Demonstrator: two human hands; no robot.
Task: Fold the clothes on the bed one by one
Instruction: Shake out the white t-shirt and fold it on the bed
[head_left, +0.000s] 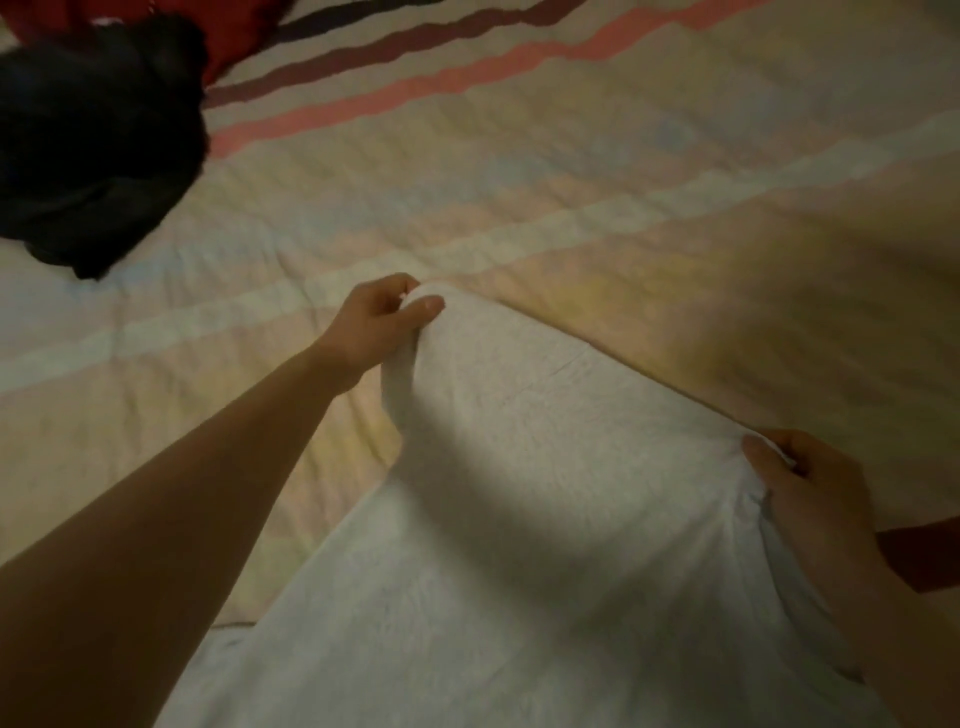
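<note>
A pale grey-white garment (545, 519) stretches from the bottom of the view up over the striped bedspread (623, 182). My left hand (379, 322) pinches its far left corner between thumb and fingers, a little above the bed. At the right, my right hand (810, 499) grips the garment's other far corner, with cloth bunched under the thumb. The far edge runs taut between the two hands. The near part of the garment falls out of the view at the bottom.
A crumpled black garment (93, 140) lies at the far left of the bed, with a red one (234, 31) behind it at the top edge. A dark red patch (919, 556) shows at the right edge.
</note>
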